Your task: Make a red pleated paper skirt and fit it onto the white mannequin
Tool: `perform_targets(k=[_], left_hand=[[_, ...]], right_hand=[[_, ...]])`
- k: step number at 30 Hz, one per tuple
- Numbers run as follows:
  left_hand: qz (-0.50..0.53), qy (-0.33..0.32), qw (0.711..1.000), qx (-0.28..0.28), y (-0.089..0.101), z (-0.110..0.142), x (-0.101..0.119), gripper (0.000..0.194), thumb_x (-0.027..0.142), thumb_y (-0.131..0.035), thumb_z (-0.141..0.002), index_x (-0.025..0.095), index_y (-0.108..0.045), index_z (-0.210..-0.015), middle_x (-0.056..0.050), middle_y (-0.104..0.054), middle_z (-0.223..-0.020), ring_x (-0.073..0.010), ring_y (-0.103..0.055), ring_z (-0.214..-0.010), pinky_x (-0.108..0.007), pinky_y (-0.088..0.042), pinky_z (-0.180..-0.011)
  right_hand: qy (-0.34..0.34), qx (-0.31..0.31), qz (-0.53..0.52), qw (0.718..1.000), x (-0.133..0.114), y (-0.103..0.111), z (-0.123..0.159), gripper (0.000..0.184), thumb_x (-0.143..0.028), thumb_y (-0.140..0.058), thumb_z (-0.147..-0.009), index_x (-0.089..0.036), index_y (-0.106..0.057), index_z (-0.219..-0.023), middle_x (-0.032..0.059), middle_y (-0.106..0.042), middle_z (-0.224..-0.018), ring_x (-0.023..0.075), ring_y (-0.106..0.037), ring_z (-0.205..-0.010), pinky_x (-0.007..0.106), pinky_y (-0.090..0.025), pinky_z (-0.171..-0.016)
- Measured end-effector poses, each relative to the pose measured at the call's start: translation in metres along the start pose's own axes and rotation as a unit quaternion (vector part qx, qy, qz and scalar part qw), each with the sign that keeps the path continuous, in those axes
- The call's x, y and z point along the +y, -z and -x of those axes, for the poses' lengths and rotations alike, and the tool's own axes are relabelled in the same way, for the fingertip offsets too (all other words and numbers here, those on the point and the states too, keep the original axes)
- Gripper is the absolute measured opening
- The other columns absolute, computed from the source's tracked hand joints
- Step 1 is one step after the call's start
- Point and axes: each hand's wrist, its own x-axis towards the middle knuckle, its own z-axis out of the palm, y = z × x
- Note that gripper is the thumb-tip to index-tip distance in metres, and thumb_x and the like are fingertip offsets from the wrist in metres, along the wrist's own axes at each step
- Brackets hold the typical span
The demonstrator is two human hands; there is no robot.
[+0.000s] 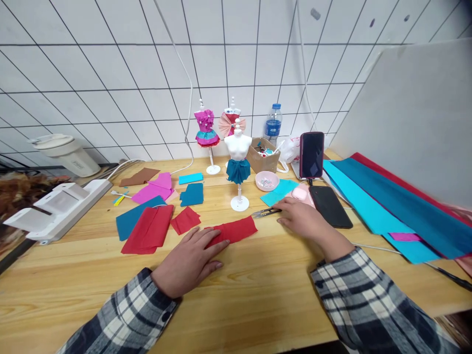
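Left fingers [218,248] lie spread on the red strip [241,231]; right fingers [288,205], grip unclear, touch snips [268,212] whose nearby tips could snag it.

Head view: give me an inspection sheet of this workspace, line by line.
Surface: wooden table.
Things in hand: red strip lying flat; snips just past its right end; behind it, white dress form in teal skirt.
Clutter: coloured sheets, pink bowl, cardboard box.
Hands: left hand, fingers resting on the strip; right hand at the snips' handles, grip unclear.
Cables: white cables along the wall and on the tabletop.
Surroundings: tiled wall, bottle; other people: nothing seen.
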Motion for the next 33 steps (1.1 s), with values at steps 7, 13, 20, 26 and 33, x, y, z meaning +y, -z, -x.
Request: perform_targets(k=[7, 13, 20, 26, 33], left_hand=[[0.002, 0.007, 1.000, -0.007, 0.001, -0.001, 0.005, 0.046, 0.045, -0.050, -0.095, 0.032, -0.051, -0.139, -0.012, -0.053, -0.141, -0.0312, -0.049, -0.128, -0.059, -0.034, -0.109], [0.023, 0.005, 1.000, -0.016, 0.001, -0.003, 0.011, 0.046, 0.046, -0.049, -0.095, 0.031, -0.051, -0.138, -0.011, -0.049, -0.144, -0.0313, -0.045, -0.130, -0.059, -0.031, -0.110], [-0.010, 0.036, 0.999, 0.001, 0.008, -0.003, 0.019, 0.038, 0.046, -0.054, -0.092, 0.034, -0.060, -0.128, -0.010, -0.055, -0.127, -0.0303, -0.050, -0.111, -0.049, -0.041, -0.095], [-0.030, 0.035, 0.999, -0.013, 0.008, -0.005, 0.017, 0.037, 0.042, -0.051, -0.095, 0.036, -0.058, -0.131, -0.008, -0.059, -0.103, -0.0264, -0.050, -0.096, -0.045, -0.038, -0.087], [-0.002, 0.025, 1.000, 0.005, 0.005, -0.002, 0.014, 0.034, 0.040, -0.055, -0.094, 0.037, -0.062, -0.127, -0.007, -0.060, -0.106, -0.0259, -0.051, -0.100, -0.047, -0.035, -0.093]], right_hand=[[-0.051, -0.012, 0.017, 0.998, 0.008, 0.006, 0.002, 0.011, -0.021, -0.061, -0.084, -0.023, -0.071, -0.088, 0.0034, -0.073, -0.092, 0.0195, -0.064, -0.083, 0.027, -0.042, -0.064], [-0.046, 0.053, -0.122, 0.990, -0.017, 0.011, 0.006, 0.007, -0.026, -0.063, -0.085, -0.023, -0.070, -0.086, 0.0005, -0.073, -0.089, 0.0162, -0.064, -0.077, 0.027, -0.045, -0.068], [0.049, 0.030, -0.077, 0.995, -0.077, -0.022, -0.001, 0.007, -0.020, -0.064, -0.087, -0.024, -0.069, -0.089, -0.0002, -0.071, -0.097, 0.0184, -0.063, -0.095, 0.029, -0.044, -0.079], [0.036, 0.019, -0.044, 0.998, -0.081, -0.035, -0.004, 0.010, -0.022, -0.061, -0.088, -0.026, -0.071, -0.089, -0.0006, -0.072, -0.098, 0.0182, -0.064, -0.092, 0.029, -0.043, -0.072], [0.059, 0.026, -0.048, 0.997, -0.072, -0.041, -0.007, 0.018, -0.022, -0.058, -0.091, -0.026, -0.075, -0.096, 0.0004, -0.075, -0.106, 0.0204, -0.064, -0.100, 0.033, -0.047, -0.085]])
